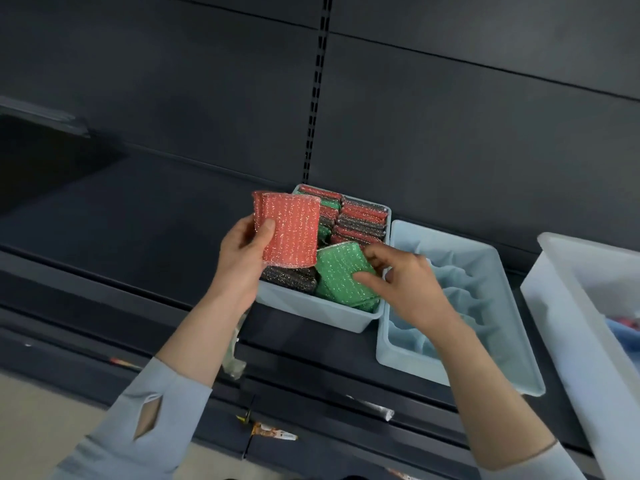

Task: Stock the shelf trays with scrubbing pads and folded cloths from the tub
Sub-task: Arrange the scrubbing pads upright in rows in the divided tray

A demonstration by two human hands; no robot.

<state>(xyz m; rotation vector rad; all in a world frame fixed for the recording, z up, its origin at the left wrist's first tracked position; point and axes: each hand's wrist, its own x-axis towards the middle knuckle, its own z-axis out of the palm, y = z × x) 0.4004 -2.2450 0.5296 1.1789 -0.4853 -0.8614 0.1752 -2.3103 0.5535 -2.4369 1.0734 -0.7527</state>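
Left hand point(242, 245) gripping red scrubbing pads point(289, 230), thumb across the front face, at least two pads stacked, held upright just above the left edge of the pad tray point(304, 311). Right hand point(398, 278) pinching a green scrubbing pad point(341, 277) between thumb and curled fingers, pad tilted and resting on the front right corner of the packed rows. Inside that tray: red, green and dark sparkly pads point(360, 220) standing on edge in tight rows, filling it nearly wall to wall. Hardly any slack there, only the front right corner under the green pad.

Just beside it on the right, touching wall to wall, a second pale blue tray point(519, 368) with pale blue folded cloths point(460, 296) in a row; right forearm crossing over its near end. Farther right, a white tub point(554, 296) at the frame edge, some coloured fabric inside, too cut off to tell more.

All sitting on a dark shelf point(138, 220), wide open shelf surface to the left of the trays. Dark back panel behind with a slotted upright point(315, 98). Small labels on the shelf front edge point(273, 433), print too blurred to read. No brand legible anywhere.
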